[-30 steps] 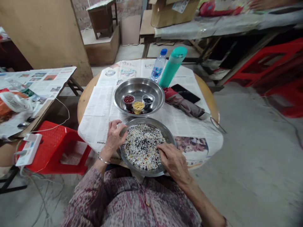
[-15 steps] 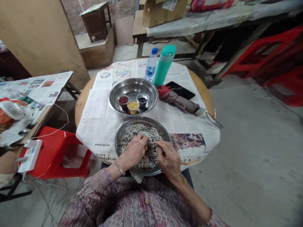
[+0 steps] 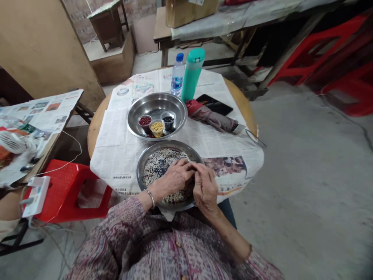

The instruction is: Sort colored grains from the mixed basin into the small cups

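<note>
A steel basin [image 3: 141, 171] in front of me holds a mix of white, black and yellowish grains [image 3: 157, 165]. Over its right part, my left hand [image 3: 175, 177] meets my right hand [image 3: 205, 187], with the fingertips together. The fingers of both hands are curled in; whatever lies between them is hidden. Beyond stands a second steel basin [image 3: 134, 111]. Inside it are three clear cups: one of dark red beans [image 3: 145, 121], one of yellow beans [image 3: 157, 127] and one of black beans [image 3: 168, 120]. Some loose red beans lie at the cups' feet.
Newspaper [image 3: 107, 155] covers the round table. A water bottle [image 3: 177, 76], a teal bottle [image 3: 192, 76], a folded umbrella [image 3: 211, 118] and a black tablet-like object [image 3: 218, 105] stand or lie at the back right. A red stool [image 3: 70, 194] with a power strip [image 3: 36, 196] is at left.
My left hand has moved right across the grains to meet my right hand. A bare dark patch now shows among the grains. The whole view has shifted slightly.
</note>
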`<control>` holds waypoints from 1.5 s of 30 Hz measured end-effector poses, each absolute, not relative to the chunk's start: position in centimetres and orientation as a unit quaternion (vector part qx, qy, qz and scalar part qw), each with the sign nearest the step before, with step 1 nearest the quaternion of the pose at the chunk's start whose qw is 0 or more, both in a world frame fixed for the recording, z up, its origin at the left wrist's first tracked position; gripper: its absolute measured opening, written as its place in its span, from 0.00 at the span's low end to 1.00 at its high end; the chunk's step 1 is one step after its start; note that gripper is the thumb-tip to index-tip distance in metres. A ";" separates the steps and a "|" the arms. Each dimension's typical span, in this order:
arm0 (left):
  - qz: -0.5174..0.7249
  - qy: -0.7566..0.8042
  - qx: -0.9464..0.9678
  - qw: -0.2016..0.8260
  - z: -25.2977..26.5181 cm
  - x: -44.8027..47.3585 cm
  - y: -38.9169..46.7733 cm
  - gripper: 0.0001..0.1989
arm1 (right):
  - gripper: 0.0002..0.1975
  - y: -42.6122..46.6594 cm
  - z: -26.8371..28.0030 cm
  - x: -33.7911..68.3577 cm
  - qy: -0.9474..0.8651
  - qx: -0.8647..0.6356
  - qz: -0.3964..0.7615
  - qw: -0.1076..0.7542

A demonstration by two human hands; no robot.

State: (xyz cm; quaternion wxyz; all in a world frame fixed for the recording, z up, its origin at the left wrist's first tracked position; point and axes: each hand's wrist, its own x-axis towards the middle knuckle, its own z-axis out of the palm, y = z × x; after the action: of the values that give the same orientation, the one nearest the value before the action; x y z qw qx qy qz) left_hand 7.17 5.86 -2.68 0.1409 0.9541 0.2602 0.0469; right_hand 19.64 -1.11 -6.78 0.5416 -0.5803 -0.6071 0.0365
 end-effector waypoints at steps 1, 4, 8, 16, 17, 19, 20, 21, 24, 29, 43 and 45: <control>0.036 0.275 0.953 0.119 -2.4 7.1 6.4 0.11 | 0.17 -1.1 -6.8 19.6 -0.609 -0.579 0.035 0.541; 0.011 0.346 0.934 0.088 -1.6 6.0 7.5 0.12 | 0.17 -1.0 -6.7 19.6 -0.614 -0.579 0.033 0.536; 0.003 0.446 0.888 0.114 -1.1 3.0 7.1 0.14 | 0.18 -1.0 -6.8 19.7 -0.616 -0.581 0.034 0.531; 0.009 0.333 0.925 0.181 -0.6 0.6 1.5 0.28 | 0.18 -1.2 -6.7 19.7 -0.625 -0.578 0.042 0.524; -0.004 0.317 0.933 0.173 -0.7 1.1 1.2 0.25 | 0.18 -1.2 -6.7 19.7 -0.626 -0.578 0.044 0.522; -0.023 0.292 0.944 0.154 -0.8 2.4 1.3 0.18 | 0.18 -1.3 -6.7 19.7 -0.625 -0.581 0.048 0.518; -0.028 0.282 0.947 0.148 -0.9 3.0 1.6 0.15 | 0.17 -1.3 -6.7 19.7 -0.624 -0.583 0.050 0.518; -0.029 0.276 0.950 0.143 -1.0 3.6 2.0 0.14 | 0.17 -1.3 -6.7 19.7 -0.623 -0.584 0.051 0.517; -0.016 0.300 0.945 0.127 -1.0 4.5 3.8 0.13 | 0.17 -1.3 -6.6 19.6 -0.624 -0.582 0.044 0.520; 0.024 0.454 0.886 0.091 -0.4 3.1 6.3 0.11 | 0.17 -1.2 -6.5 19.6 -0.617 -0.580 0.041 0.530; 0.021 0.320 0.928 0.191 -2.2 6.2 5.1 0.15 | 0.17 -1.2 -6.9 19.7 -0.626 -0.576 0.034 0.525; 0.005 0.304 0.930 0.209 -2.0 5.6 4.8 0.10 | 0.18 -1.2 -6.8 19.7 -0.625 -0.579 0.033 0.523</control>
State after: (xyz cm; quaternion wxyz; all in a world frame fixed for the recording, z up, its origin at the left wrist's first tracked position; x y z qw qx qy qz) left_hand 5.62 4.84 -1.98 0.2086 0.9296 0.3039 0.0048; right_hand 19.70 -1.24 -6.81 0.5229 -0.5786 -0.6251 0.0335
